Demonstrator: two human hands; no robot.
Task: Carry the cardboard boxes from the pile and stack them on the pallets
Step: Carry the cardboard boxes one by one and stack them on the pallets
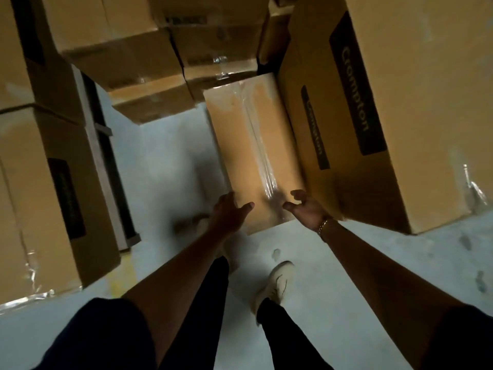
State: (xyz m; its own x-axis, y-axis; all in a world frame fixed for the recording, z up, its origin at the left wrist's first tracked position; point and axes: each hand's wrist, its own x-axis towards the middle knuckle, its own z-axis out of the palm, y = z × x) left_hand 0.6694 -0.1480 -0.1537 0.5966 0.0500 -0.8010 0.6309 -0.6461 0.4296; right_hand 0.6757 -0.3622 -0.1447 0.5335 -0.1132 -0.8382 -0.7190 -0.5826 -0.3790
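Observation:
A long taped cardboard box (253,140) lies low on the grey floor straight ahead, a clear tape seam running down its top. My left hand (229,212) hovers over its near left corner, fingers relaxed and spread. Over the near right corner is my right hand (304,206), fingers loosely curled and holding nothing, a gold bracelet on the wrist. Whether either hand touches the box I cannot tell. A big box printed "Crompton" (386,102) stands right beside it.
Stacked boxes (42,182) on a pallet (106,166) rise at the left. More taped boxes (149,62) are piled at the back. Grey floor (165,161) runs between the left stack and the low box. My white shoe (274,284) is planted just behind the box.

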